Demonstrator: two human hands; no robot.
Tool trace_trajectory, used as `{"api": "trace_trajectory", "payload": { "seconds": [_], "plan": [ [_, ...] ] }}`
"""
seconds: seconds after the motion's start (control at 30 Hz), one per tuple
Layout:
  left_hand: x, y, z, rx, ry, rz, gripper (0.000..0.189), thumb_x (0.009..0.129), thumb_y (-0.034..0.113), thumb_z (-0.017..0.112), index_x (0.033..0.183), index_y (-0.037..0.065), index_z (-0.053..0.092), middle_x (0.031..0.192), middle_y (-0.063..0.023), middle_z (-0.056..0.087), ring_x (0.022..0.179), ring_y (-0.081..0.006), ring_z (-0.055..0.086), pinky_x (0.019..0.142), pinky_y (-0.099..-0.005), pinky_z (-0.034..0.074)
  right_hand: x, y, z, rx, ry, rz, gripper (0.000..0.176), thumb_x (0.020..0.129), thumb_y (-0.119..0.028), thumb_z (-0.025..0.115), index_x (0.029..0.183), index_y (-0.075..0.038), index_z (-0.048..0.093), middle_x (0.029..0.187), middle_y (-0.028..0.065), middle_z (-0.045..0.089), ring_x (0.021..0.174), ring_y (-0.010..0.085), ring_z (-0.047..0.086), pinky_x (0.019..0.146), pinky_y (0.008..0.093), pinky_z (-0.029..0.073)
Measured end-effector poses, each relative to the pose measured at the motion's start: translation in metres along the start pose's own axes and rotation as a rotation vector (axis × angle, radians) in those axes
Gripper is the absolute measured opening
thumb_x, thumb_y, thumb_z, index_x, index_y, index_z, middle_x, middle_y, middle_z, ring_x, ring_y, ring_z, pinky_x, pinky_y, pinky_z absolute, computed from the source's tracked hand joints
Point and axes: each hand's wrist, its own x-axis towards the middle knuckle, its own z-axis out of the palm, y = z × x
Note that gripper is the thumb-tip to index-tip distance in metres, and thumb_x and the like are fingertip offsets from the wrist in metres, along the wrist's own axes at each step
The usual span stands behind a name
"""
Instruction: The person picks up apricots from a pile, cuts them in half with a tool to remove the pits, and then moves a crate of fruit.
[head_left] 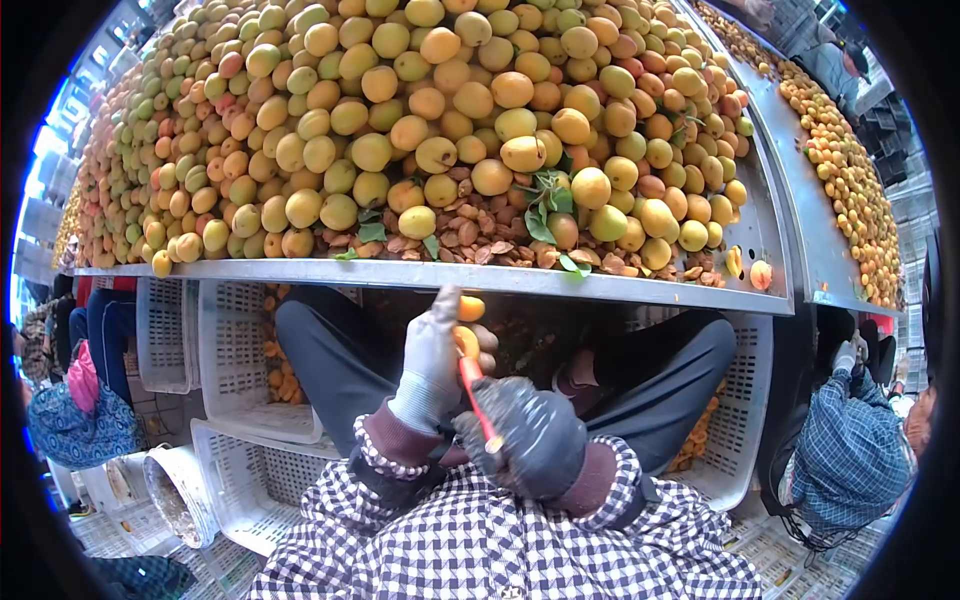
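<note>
My left hand (432, 362), in a grey glove, holds an orange apricot (468, 325) just under the steel table's front rim (440, 274). In a dark glove, my right hand (525, 435) grips a small red-handled knife (477, 392) whose tip meets the fruit. Both hands hover above my lap in dark trousers. On the table above lies a huge heap of yellow, green and orange apricots (430, 110), with brown pits (470, 232) and green leaves (545, 215) along the near edge.
White plastic crates (250, 470) stand on both sides of my legs, some holding apricot halves (280, 375). A white bucket (180, 495) lies at the lower left. A person in a blue checked shirt (850, 450) sits at the right by a second fruit-laden table (850, 180).
</note>
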Motion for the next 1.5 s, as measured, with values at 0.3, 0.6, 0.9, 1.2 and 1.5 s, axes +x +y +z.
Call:
{"api": "trace_trajectory", "payload": {
  "seconds": [0.3,0.6,0.9,1.2,1.5],
  "plan": [
    [0.001,-0.013,-0.002,-0.235,-0.073,0.079,0.04,0.095,0.038,0.051,0.106,0.0,0.051,0.085,-0.0169,0.063,0.069,-0.025,0.066,0.058,-0.0312,0.055,-0.008,0.017,-0.035,0.986,0.161,0.897,0.019,0.091,-0.013,0.062,0.101,0.003,0.061,0.085,0.0085,0.064,0.069,0.0111,0.063,0.06,0.0243,0.054],
    [-0.011,-0.017,0.005,-0.204,-0.061,0.339,0.036,0.096,0.033,0.049,0.115,0.003,0.052,0.09,-0.0137,0.064,0.074,-0.0246,0.065,0.057,-0.03,0.052,-0.032,0.007,-0.044,0.791,0.323,0.677,0.017,0.088,-0.005,0.063,0.101,0.005,0.059,0.086,0.0115,0.064,0.064,0.0152,0.064,0.054,0.0262,0.053],
    [-0.069,0.064,-0.078,-0.043,0.221,0.592,0.039,0.095,0.035,0.047,0.117,0.002,0.051,0.088,-0.0139,0.065,0.07,-0.0218,0.067,0.051,-0.0236,0.05,-0.046,0.019,-0.047,0.707,0.224,0.669,0.021,0.085,-0.008,0.068,0.101,0.002,0.057,0.082,0.0086,0.063,0.065,0.0108,0.061,0.055,0.0234,0.051],
    [-0.035,0.104,-0.07,0.597,0.326,0.909,0.048,0.088,0.01,0.06,0.131,-0.003,0.043,0.126,-0.0135,0.05,0.114,-0.0206,0.05,0.1,-0.0316,0.039,-0.04,0.054,-0.07,0.931,0.441,0.538,0.023,0.093,-0.014,0.059,0.109,0.002,0.055,0.09,0.0085,0.062,0.081,0.0177,0.062,0.075,0.0319,0.052],
    [0.068,0.066,0.15,1.52,-0.029,1.22,0.06,0.077,0.03,0.07,0.128,0.006,0.051,0.128,-0.0189,0.051,0.124,-0.0339,0.044,0.106,-0.0422,0.031,-0.069,0.061,-0.114,1.022,0.506,0.931,0.021,0.094,-0.015,0.058,0.111,-0.003,0.055,0.073,-0.0008,0.056,0.054,0.0045,0.049,0.047,0.0196,0.042]
  ]
}}
